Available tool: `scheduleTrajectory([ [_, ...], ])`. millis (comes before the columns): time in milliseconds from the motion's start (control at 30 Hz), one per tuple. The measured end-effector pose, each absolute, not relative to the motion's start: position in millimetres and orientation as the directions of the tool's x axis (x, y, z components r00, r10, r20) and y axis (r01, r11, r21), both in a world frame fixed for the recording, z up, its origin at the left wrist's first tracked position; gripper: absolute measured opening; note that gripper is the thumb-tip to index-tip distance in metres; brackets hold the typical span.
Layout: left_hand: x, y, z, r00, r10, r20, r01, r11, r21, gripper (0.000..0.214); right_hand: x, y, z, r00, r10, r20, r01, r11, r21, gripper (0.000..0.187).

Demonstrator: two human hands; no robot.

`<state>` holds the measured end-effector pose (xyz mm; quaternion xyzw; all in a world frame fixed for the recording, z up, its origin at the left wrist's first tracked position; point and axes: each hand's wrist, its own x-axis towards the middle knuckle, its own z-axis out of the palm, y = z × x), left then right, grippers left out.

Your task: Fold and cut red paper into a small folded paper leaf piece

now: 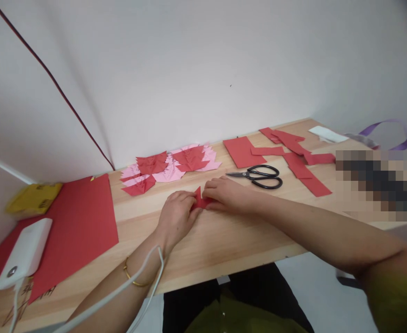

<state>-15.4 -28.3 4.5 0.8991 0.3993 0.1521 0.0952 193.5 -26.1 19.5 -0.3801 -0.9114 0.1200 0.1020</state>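
Observation:
A small folded piece of red paper lies on the wooden table between my two hands, one pointed corner sticking up. My left hand grips its left side, fingers bent over the edge. From the right, my right hand holds the other side, its fingers covering much of the paper. Just beyond my right hand rest black-handled scissors, their blades pointing left. Behind my hands sit several folded red pieces and pink pieces with jagged, pointed edges, grouped near the wall.
Red paper strips and a red rectangle lie at the back right. On the left, a large red sheet carries a white power bank and a yellow packet. A white cable crosses over my left forearm.

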Motion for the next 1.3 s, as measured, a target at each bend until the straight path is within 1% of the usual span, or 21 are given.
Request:
scheduleTrajectory([
  [167, -14.9, -29.0, 7.8, 0.636, 0.748, 0.188, 0.683, -0.659, 0.314, 0.019, 190.8, -27.1, 18.9, -0.710, 0.699, 0.083, 0.676, 0.710, -0.200, 0.029],
  [233, -15.0, -29.1, 8.8, 0.636, 0.748, 0.189, 0.682, -0.660, 0.316, 0.022, 190.2, -26.9, 17.6, -0.720, 0.689, 0.085, 0.668, 0.721, -0.183, 0.031],
  [300, -15.3, -28.8, 8.7, 0.643, 0.743, 0.187, 0.681, -0.666, 0.304, 0.021, 191.1, -26.5, 16.8, -0.721, 0.688, 0.084, 0.663, 0.720, -0.207, 0.030],
  [400, -15.5, -28.2, 6.9, 0.661, 0.727, 0.189, 0.676, -0.685, 0.272, 0.016, 194.3, -26.4, 18.0, -0.722, 0.688, 0.076, 0.648, 0.709, -0.278, 0.026],
  [500, -15.4, -27.5, 5.6, 0.670, 0.716, 0.197, 0.672, -0.697, 0.250, 0.016, 197.3, -26.6, 21.5, -0.713, 0.700, 0.039, 0.652, 0.683, -0.329, 0.022],
  [600, -15.4, -27.0, 6.2, 0.665, 0.722, 0.191, 0.666, -0.689, 0.285, 0.017, 197.2, -26.2, 23.0, -0.698, 0.716, -0.002, 0.681, 0.663, -0.311, 0.022],
  [700, -15.6, -26.4, 7.9, 0.653, 0.733, 0.191, 0.655, -0.674, 0.342, 0.020, 194.4, -25.2, 20.8, -0.710, 0.704, 0.004, 0.679, 0.687, -0.258, 0.025],
  [767, -15.7, -25.7, 8.8, 0.648, 0.737, 0.191, 0.651, -0.667, 0.363, 0.022, 192.5, -24.5, 19.0, -0.716, 0.698, 0.008, 0.675, 0.696, -0.245, 0.025],
  [900, -16.5, -24.2, 9.2, 0.654, 0.733, 0.187, 0.637, -0.667, 0.386, 0.021, 193.0, -24.5, 18.9, -0.707, 0.707, 0.017, 0.673, 0.679, -0.295, 0.021],
  [1033, -18.3, -23.6, 8.7, 0.691, 0.700, 0.181, 0.613, -0.700, 0.365, 0.019, 197.5, -26.2, 24.1, -0.709, 0.705, 0.002, 0.650, 0.654, -0.386, 0.019],
  [1100, -18.9, -23.8, 8.5, 0.706, 0.685, 0.179, 0.608, -0.716, 0.345, 0.017, 198.8, -26.9, 26.7, -0.693, 0.720, -0.025, 0.670, 0.631, -0.391, 0.022],
  [1167, -18.9, -24.2, 8.2, 0.718, 0.673, 0.175, 0.605, -0.729, 0.321, 0.016, 198.8, -27.4, 27.8, -0.685, 0.728, -0.034, 0.685, 0.628, -0.369, 0.022],
  [1233, -18.1, -24.5, 7.9, 0.724, 0.667, 0.176, 0.606, -0.738, 0.297, 0.018, 198.1, -27.4, 27.2, -0.696, 0.718, -0.016, 0.675, 0.646, -0.356, 0.022],
  [1300, -17.1, -24.6, 7.8, 0.723, 0.666, 0.184, 0.609, -0.740, 0.285, 0.022, 197.4, -27.2, 25.0, -0.701, 0.713, 0.004, 0.660, 0.650, -0.377, 0.022],
])
